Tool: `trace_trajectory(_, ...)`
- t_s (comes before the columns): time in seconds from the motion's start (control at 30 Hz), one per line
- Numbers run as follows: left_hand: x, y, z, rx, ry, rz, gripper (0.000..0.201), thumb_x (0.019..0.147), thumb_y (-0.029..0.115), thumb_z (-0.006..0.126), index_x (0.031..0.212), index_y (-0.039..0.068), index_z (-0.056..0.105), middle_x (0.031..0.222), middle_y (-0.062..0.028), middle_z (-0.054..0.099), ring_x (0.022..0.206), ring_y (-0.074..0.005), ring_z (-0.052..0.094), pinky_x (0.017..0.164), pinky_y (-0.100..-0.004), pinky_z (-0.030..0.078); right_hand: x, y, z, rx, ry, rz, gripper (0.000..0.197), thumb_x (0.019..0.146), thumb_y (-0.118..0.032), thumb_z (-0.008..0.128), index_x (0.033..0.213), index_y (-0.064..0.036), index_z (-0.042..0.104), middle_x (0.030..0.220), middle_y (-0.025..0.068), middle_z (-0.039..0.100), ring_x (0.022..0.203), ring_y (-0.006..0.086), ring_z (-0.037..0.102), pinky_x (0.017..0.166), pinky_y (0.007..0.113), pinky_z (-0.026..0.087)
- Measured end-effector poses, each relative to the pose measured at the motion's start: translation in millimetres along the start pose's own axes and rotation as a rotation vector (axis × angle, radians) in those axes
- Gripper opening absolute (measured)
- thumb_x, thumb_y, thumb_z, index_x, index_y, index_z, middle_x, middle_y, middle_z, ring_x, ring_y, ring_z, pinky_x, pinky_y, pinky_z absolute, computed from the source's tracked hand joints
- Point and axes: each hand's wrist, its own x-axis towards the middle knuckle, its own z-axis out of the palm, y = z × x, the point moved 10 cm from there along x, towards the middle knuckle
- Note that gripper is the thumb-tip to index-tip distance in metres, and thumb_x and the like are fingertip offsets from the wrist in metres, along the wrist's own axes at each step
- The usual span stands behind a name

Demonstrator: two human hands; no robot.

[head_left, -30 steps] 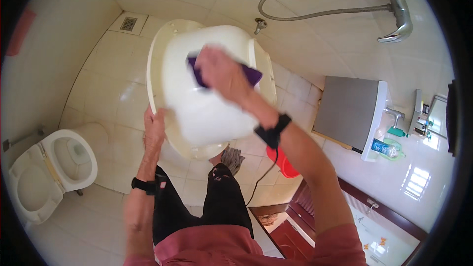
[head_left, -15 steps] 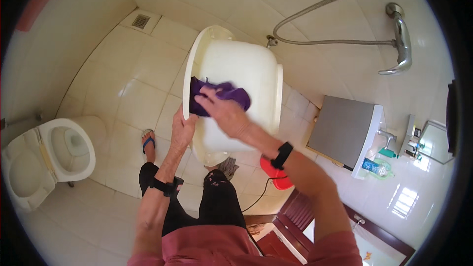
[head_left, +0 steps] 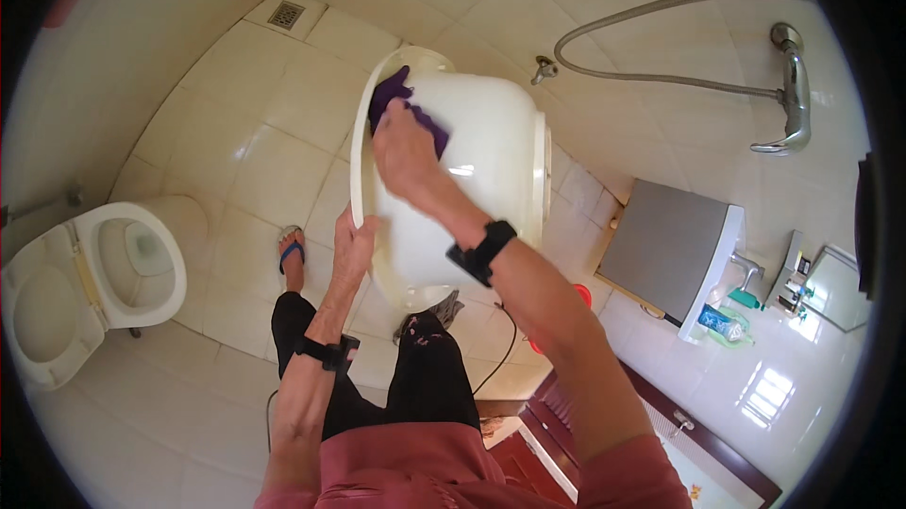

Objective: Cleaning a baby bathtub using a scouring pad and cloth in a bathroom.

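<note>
A large cream-white plastic tub [head_left: 491, 141] is tipped on its side in front of me, its flared rim facing left. My left hand [head_left: 353, 243] is closed around the near part of that rim. In my right hand [head_left: 406, 152] is a bunched purple cloth [head_left: 389, 87], pressed against the tub's outer wall just behind the rim, toward the far end. The right fingers are bent over the cloth and partly hidden. The tub's inside is turned away from view.
A white toilet [head_left: 176, 273] with its lid raised stands at left. Along the right wall are a tap [head_left: 545, 69], a shower hose [head_left: 651, 14] and a grey-topped cabinet [head_left: 661, 245]. A red container [head_left: 582, 297] is mostly behind my right arm, near a dark cable [head_left: 500, 358].
My right hand has slid the purple cloth farther away along the tub's side, close behind the rim. My left hand keeps its hold on the rim. The view has shifted slightly.
</note>
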Motion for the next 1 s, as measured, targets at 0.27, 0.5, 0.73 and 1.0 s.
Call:
trace_trajectory(0.27,-18,-14,17,-0.305,-0.043,-0.137,0.038,0.082,0.025,0.055,0.108,-0.002,0.051,0.091,-0.005,0.056,0.081,-0.0124,0.053,0.068,-0.0252,0.044,7,19,-22,-0.003,0.05,-0.051,0.013,0.079,-0.008,0.046,0.086,-0.0038,0.055,0.089,0.0146,0.052,0.071,0.0316,0.057,0.056,0.042,0.046)
trace_trajectory(0.5,16,-65,-33,-0.391,0.016,-0.108,0.056,0.086,0.041,0.053,0.124,0.001,0.043,0.116,-0.0076,0.05,0.105,-0.016,0.047,0.088,-0.0278,0.04,-144,-64,-7,0.494,0.152,-0.162,0.013,0.078,-0.008,0.045,0.089,-0.0027,0.05,0.08,0.0123,0.044,0.07,0.0296,0.052,0.056,0.04,0.044)
trace_trajectory(0.73,7,-39,-7,-0.482,0.063,-0.273,0.06,0.086,0.049,0.048,0.127,0.006,0.04,0.122,-0.007,0.048,0.11,-0.0212,0.046,0.094,-0.0343,0.037,-274,-2,69,0.542,-0.047,-0.053,0.028,0.07,-0.002,0.054,0.097,-0.0064,0.055,0.102,0.0068,0.055,0.091,0.0257,0.054,0.076,0.032,0.048)
trace_trajectory(1.0,29,-85,-16,-0.307,0.02,-0.266,0.067,0.084,0.054,0.045,0.13,0.006,0.035,0.127,-0.0089,0.043,0.116,-0.0248,0.042,0.095,-0.04,0.037,-306,41,118,0.559,0.08,0.197,0.031,0.062,0.003,0.059,0.091,-0.0071,0.054,0.092,0.0064,0.053,0.084,0.0282,0.049,0.072,0.036,0.045)
